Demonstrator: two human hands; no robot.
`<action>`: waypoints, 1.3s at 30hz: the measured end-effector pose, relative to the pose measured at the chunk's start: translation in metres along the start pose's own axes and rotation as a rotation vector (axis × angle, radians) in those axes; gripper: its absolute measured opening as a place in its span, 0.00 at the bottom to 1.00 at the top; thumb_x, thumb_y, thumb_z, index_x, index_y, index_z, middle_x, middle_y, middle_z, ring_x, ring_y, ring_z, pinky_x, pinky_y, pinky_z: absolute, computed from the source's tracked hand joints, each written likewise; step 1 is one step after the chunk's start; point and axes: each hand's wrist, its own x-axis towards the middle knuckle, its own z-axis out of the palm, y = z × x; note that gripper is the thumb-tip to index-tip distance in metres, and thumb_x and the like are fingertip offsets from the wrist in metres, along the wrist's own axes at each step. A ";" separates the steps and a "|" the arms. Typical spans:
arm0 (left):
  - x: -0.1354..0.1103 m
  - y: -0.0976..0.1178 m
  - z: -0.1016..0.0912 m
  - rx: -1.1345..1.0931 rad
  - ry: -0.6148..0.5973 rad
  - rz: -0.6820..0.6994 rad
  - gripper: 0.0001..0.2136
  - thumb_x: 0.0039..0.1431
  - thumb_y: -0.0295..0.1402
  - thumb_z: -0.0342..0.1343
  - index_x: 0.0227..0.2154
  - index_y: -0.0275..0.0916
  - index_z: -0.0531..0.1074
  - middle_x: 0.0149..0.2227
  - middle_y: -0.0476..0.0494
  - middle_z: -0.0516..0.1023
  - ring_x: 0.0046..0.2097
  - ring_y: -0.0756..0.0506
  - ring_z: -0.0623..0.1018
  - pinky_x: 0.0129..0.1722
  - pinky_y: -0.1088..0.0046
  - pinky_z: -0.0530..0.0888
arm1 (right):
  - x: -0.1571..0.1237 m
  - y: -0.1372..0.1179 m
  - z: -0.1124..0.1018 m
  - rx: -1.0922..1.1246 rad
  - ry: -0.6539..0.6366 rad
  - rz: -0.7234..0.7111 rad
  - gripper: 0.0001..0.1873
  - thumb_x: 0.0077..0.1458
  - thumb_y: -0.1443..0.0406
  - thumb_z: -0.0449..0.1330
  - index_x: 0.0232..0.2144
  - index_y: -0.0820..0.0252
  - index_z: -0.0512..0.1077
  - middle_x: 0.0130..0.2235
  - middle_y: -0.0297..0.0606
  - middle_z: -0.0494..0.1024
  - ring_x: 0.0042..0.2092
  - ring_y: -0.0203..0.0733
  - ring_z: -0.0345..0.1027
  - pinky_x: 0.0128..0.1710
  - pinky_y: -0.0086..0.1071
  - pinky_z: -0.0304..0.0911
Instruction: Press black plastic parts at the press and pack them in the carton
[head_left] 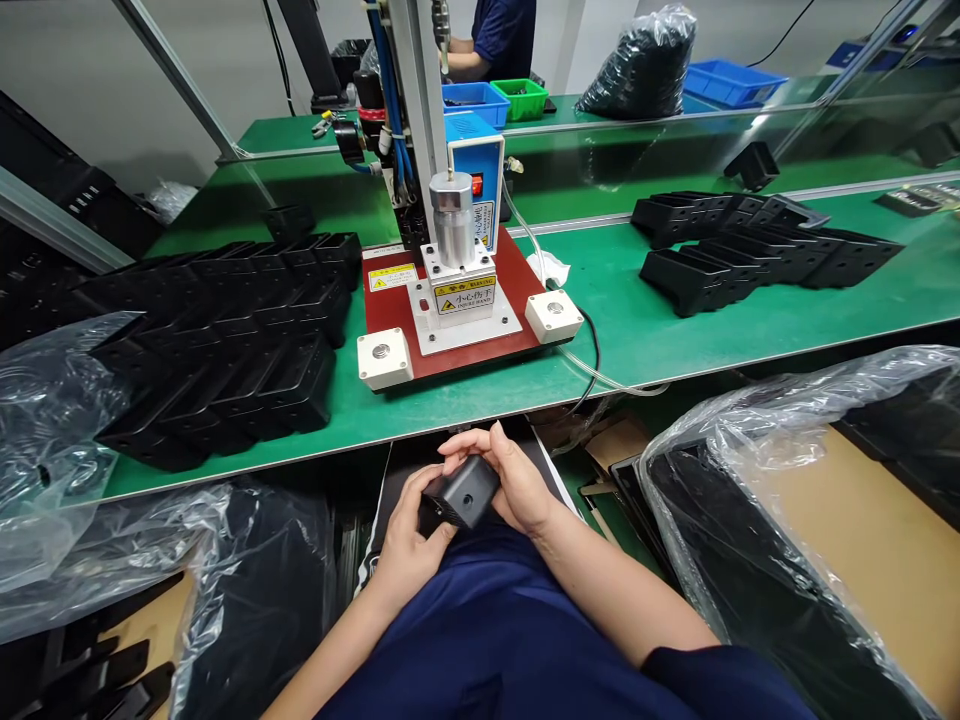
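The left hand (409,545) and the right hand (517,485) are closed together around a small black housing (459,497). It is held over the lap, just below the near edge of the green bench (637,330).

The housing is judged to be a light, rigid moulded plastic shell with smooth, slightly slippery faces. It is best taken by its opposite side walls or corners, with the face bearing the small round hole left uncovered. Marking is probably a greater risk than breakage.

The part is cupped from beneath and from its left end by the left hand, the thumb being laid along the near side. The right hand's fingers are curled over the top and the far end. Neither hand is spread, and nothing else is held.

At the middle of the bench, a small press (452,230) is mounted on a red plate. A white push-button (385,358) is set at its near left corner and another (553,315) at its near right corner. Rows of black housings (225,330) are stacked towards the left end, and a second batch (757,250) towards the right. A plastic-lined carton (862,540) is placed below the near edge on the right. Another person's sleeve (499,35) is seen at the far bench.
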 end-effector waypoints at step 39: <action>0.014 0.098 -0.020 -1.939 -0.526 -0.912 0.30 0.69 0.47 0.26 0.47 0.22 0.62 0.27 0.44 0.71 0.19 0.57 0.73 0.16 0.89 0.64 | -0.003 0.028 -0.012 0.262 0.158 0.185 0.34 0.58 0.41 0.51 0.47 0.64 0.73 0.41 0.47 0.79 0.37 0.44 0.72 0.31 0.32 0.65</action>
